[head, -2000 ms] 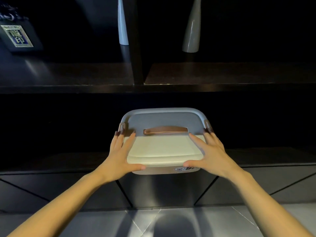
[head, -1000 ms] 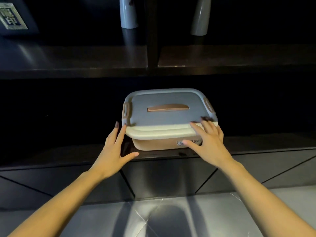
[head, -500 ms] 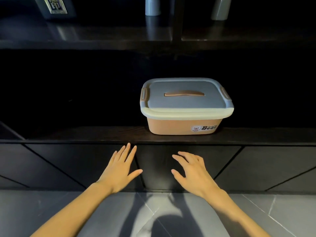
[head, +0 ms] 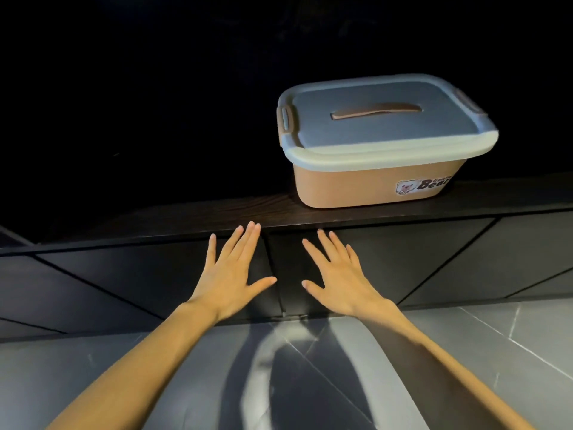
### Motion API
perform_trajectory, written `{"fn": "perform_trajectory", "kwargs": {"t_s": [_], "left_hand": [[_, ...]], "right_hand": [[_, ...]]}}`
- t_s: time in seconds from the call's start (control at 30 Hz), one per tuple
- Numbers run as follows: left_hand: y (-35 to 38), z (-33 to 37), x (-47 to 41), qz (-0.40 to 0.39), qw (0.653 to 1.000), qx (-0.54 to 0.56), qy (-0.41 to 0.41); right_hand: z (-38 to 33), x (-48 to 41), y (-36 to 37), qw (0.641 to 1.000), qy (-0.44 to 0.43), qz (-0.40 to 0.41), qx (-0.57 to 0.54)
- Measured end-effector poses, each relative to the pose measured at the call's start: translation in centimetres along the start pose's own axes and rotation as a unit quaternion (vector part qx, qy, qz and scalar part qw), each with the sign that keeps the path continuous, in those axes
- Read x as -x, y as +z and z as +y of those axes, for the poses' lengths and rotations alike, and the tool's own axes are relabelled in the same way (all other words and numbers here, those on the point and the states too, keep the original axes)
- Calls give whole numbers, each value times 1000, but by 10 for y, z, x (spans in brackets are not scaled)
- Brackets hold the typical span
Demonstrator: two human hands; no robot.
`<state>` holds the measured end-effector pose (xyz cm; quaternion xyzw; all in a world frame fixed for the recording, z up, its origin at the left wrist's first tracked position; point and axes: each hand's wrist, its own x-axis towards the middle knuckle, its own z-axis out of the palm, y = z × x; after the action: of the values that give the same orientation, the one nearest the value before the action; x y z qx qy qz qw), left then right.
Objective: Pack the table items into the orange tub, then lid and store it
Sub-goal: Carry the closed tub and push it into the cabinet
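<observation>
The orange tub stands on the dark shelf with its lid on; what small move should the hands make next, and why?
Probably only to draw both hands back and finish. The orange tub rests on the shelf with its lid seated flat, and the left hand and right hand are open, apart from it, holding nothing, so the storing looks done.
</observation>
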<state>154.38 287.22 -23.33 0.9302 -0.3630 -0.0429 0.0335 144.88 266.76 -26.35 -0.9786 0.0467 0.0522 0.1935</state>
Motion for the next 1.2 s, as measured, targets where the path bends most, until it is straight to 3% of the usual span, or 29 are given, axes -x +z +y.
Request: {"fn": "perform_trajectory", "kwargs": {"t_s": [0.43, 0.57, 0.67, 0.9, 1.2], "left_hand": [[-6, -22, -3, 1, 991, 109, 73], [-9, -19, 4, -22, 989, 122, 76], [-11, -14, 14, -30, 988, 124, 86], [-25, 16, 32, -58, 984, 119, 123], [-40, 71, 35, -44, 979, 128, 151]], "right_hand": [[-21, -25, 13, 984, 60, 135, 103], [-25, -10, 11, 985, 68, 147, 58], [-29, 17, 16, 984, 85, 157, -14], [-22, 107, 10, 966, 134, 213, -52], [38, 228, 1, 926, 305, 219, -50]]}}
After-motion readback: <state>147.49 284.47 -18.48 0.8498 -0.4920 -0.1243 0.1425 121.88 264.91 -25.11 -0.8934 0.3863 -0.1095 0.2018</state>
